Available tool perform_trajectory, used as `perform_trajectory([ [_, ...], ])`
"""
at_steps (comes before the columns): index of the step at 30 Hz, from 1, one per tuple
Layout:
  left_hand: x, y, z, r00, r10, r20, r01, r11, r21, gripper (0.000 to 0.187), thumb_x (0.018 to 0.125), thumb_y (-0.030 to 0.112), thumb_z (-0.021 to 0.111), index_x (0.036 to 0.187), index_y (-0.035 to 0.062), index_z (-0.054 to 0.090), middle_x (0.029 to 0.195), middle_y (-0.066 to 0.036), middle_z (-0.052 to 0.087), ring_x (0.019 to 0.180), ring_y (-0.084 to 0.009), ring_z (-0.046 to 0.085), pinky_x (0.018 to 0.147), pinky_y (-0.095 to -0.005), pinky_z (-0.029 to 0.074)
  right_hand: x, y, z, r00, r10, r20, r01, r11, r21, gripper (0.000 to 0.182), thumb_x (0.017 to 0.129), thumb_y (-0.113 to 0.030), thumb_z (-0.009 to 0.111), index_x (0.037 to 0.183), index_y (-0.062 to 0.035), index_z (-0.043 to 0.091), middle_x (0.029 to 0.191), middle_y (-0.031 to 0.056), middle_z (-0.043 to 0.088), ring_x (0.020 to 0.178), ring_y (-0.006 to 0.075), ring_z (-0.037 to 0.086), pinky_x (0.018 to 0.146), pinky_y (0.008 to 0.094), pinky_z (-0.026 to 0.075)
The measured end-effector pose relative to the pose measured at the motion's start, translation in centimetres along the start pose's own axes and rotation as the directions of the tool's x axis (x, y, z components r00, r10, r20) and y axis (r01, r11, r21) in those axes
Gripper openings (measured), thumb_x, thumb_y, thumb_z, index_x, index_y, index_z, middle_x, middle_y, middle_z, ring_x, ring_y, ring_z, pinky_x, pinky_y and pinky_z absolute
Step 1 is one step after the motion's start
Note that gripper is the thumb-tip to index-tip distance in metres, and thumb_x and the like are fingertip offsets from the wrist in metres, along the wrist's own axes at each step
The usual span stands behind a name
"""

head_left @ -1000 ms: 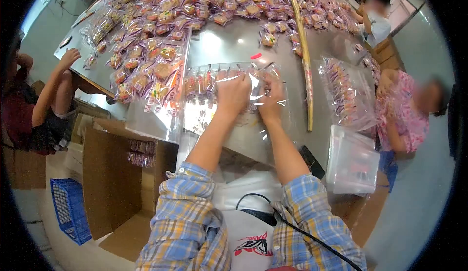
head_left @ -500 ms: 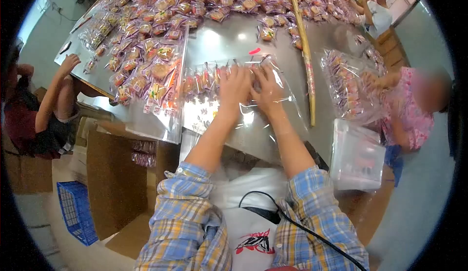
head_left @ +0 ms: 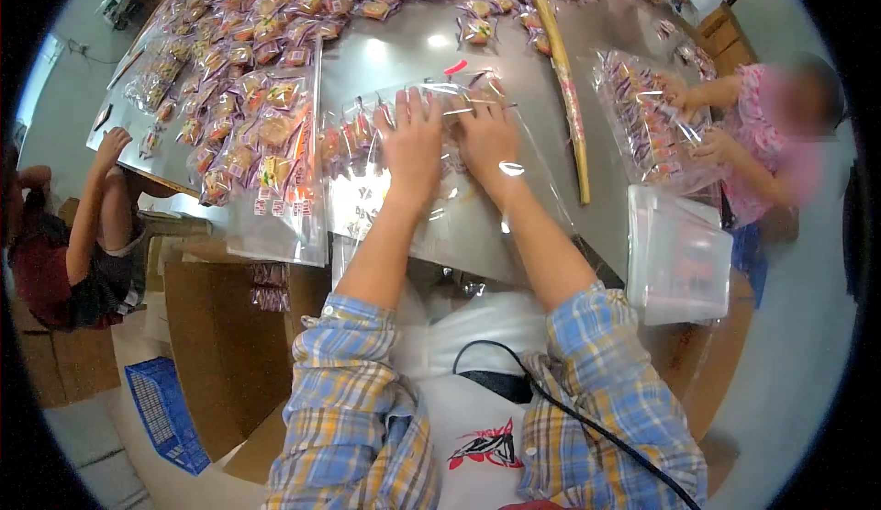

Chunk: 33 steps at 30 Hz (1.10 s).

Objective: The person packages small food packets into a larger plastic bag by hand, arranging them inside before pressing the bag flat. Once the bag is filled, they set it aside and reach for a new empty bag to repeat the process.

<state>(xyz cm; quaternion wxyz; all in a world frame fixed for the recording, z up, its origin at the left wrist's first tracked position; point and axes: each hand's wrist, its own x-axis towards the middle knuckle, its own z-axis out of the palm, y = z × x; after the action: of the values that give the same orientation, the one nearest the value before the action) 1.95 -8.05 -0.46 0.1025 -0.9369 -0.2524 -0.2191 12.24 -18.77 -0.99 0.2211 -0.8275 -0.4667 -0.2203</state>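
Table (head_left: 367,67), smooth grey metal with glare spots, sat higher in frame than a half second earlier; whole scene shifted up and a bit left. Pile (head_left: 266,28) of small wrapped packs ran across top and upper left, crinkly clear film, purple edges, round tan contents. Brown cardboard box (head_left: 220,345), lower left, stood open, flat panels. Right co-worker (head_left: 780,166), pink top, had both hands at the side bag (head_left: 656,166), a shiny, wrinkled one full of packs; previously only one hand clearly on it. Left co-worker (head_left: 55,262), dark red top, stayed at frame left.

Main bag (head_left: 459,221), clear glossy plastic, lay flat at center on the table, row of packs (head_left: 353,135) showing left of the hands. Left hand (head_left: 412,147): palm down, open, fingers extended, pressing on the bag, no grip. Right hand (head_left: 488,143): palm down, open, fingers slightly bent, also on the bag, no grip visible. Gap between hands had widened; curled fingers from the first frame were straighter.

Pole (head_left: 562,74), long, thin, yellowish, slanted right of center. Flat bags (head_left: 679,257), clear, rectangular, stacked right. Blue basket (head_left: 165,418), plastic lattice, lower left. Red mark (head_left: 456,67), short, above the main bag.
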Motion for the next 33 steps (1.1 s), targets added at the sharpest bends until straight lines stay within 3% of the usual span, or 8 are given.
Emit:
perform_trajectory([
  [4, 0.0, -0.1, 0.6, 0.996, 0.067, -0.055, -0.066, 0.998, 0.012, 0.043, 0.100, 0.019, 0.050, 0.142, 0.0176, 0.059, 0.148, -0.017, 0.060, 0.141, -0.0303, 0.055, 0.111, -0.0661, 0.033, 1.5, 0.0, -0.8, 1.000, -0.012, -0.002, 0.012, 0.999, -0.038, 0.054, 0.081, -0.016, 0.072, 0.135, -0.0170, 0.066, 0.131, 0.0136, 0.067, 0.131, 0.0338, 0.056, 0.113, 0.0512, 0.042],
  [8, 0.6, 0.1, -0.6, 0.999, 0.038, -0.027, -0.038, 0.999, -0.021, 0.044, 0.098, 0.023, 0.054, 0.140, 0.0107, 0.058, 0.144, -0.016, 0.063, 0.137, -0.0309, 0.057, 0.111, -0.0656, 0.036, 2.2, -0.1, -0.4, 0.980, 0.153, 0.129, -0.187, 0.930, 0.317, 0.070, 0.078, -0.014, 0.071, 0.146, -0.0087, 0.055, 0.140, 0.0186, 0.061, 0.135, 0.0413, 0.052, 0.116, 0.0512, 0.041],
  [12, 0.8, 0.4, 0.3, 0.999, 0.007, -0.037, -0.011, 0.993, -0.121, 0.057, 0.092, 0.030, 0.065, 0.143, 0.0049, 0.056, 0.146, -0.022, 0.059, 0.141, -0.0375, 0.053, 0.117, -0.0701, 0.027, -3.0, -2.0, -3.7, 0.985, 0.155, 0.077, -0.166, 0.973, 0.160, 0.072, 0.079, -0.016, 0.072, 0.148, -0.0071, 0.051, 0.145, 0.0183, 0.056, 0.133, 0.0406, 0.054, 0.111, 0.0488, 0.045],
  [15, 0.2, 0.9, -1.4, 1.000, 0.019, -0.011, -0.020, 0.995, -0.100, 0.066, 0.090, 0.033, 0.068, 0.146, 0.0020, 0.052, 0.153, -0.021, 0.054, 0.146, -0.0373, 0.046, 0.118, -0.0681, 0.027, -11.6, -1.0, -6.1, 0.995, -0.027, 0.094, -0.008, 0.936, 0.352, 0.076, 0.074, -0.014, 0.081, 0.144, -0.0091, 0.053, 0.134, 0.0133, 0.063, 0.121, 0.0376, 0.059, 0.103, 0.0476, 0.048],
  [18, 0.0, 1.9, -1.8, 0.992, 0.098, -0.083, -0.110, 0.982, -0.151, 0.078, 0.086, 0.038, 0.074, 0.151, 0.0040, 0.046, 0.159, -0.023, 0.047, 0.150, -0.0358, 0.040, 0.117, -0.0645, 0.029, -14.5, -2.1, -8.2, 0.960, 0.154, -0.236, -0.008, 0.852, 0.523, 0.062, 0.074, -0.010, 0.083, 0.132, -0.0115, 0.063, 0.130, 0.0114, 0.065, 0.117, 0.0369, 0.059, 0.103, 0.0484, 0.045],
  [22, 0.0, 3.1, -1.9, 0.990, 0.118, -0.081, -0.132, 0.971, -0.201, 0.067, 0.093, 0.029, 0.066, 0.154, 0.0097, 0.045, 0.160, -0.014, 0.048, 0.148, -0.0352, 0.042, 0.116, -0.0640, 0.031, -10.6, -1.7, -14.7, 0.838, 0.277, -0.471, -0.246, 0.961, 0.128, 0.045, 0.078, -0.015, 0.084, 0.121, -0.0119, 0.071, 0.130, 0.0121, 0.065, 0.117, 0.0362, 0.059, 0.102, 0.0467, 0.043],
  [25, 0.3, 2.9, -1.2, 0.988, 0.124, -0.092, -0.134, 0.984, -0.115, 0.063, 0.095, 0.028, 0.066, 0.152, 0.0109, 0.048, 0.153, -0.012, 0.054, 0.142, -0.0326, 0.049, 0.113, -0.0618, 0.036, -10.5, 1.3, -16.4, 0.973, 0.214, -0.091, -0.230, 0.942, -0.244, 0.056, 0.079, -0.026, 0.085, 0.131, -0.0115, 0.067, 0.134, 0.0111, 0.063, 0.121, 0.0331, 0.058, 0.103, 0.0455, 0.041],
  [33, 2.7, 3.6, -1.1, 0.955, 0.268, -0.128, -0.291, 0.930, -0.226, 0.064, 0.087, 0.023, 0.071, 0.147, 0.0133, 0.054, 0.139, -0.013, 0.064, 0.136, -0.0302, 0.055, 0.110, -0.0582, 0.041, -13.0, 2.1, -14.9, 0.949, 0.309, 0.058, -0.314, 0.932, 0.181, 0.047, 0.086, -0.018, 0.079, 0.131, -0.0125, 0.067, 0.115, 0.0119, 0.068, 0.100, 0.0337, 0.068, 0.083, 0.0452, 0.056],
])
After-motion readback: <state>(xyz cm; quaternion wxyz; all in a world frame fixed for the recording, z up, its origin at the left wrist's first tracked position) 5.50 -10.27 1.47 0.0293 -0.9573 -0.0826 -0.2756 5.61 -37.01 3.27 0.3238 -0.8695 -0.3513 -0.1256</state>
